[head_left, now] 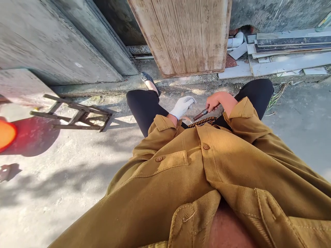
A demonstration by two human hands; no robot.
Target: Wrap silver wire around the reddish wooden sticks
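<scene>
My right hand (214, 102), bare, is closed around a short tool (200, 114) with a brown, wood-like length and a dark band near my fingers. It points down and left, toward my lap; its kind is not clear. To its left, my left hand (182, 106) wears a white knit glove. The gloved fingers are loosely bent and stretched to the right, apart from the tool, with nothing visible in them. Below both hands, a yellow-and-black striped strip (203, 121) lies between my thighs, partly hidden by my brown jacket (181, 162).
A wooden board (188, 38) leans against the wall ahead. White panels (289, 62) and a white pipe (236, 40) lie at the right. To the left, a small wooden frame (77, 115) rests near a red-orange object (6, 134). My shoe (148, 78) is by the ledge.
</scene>
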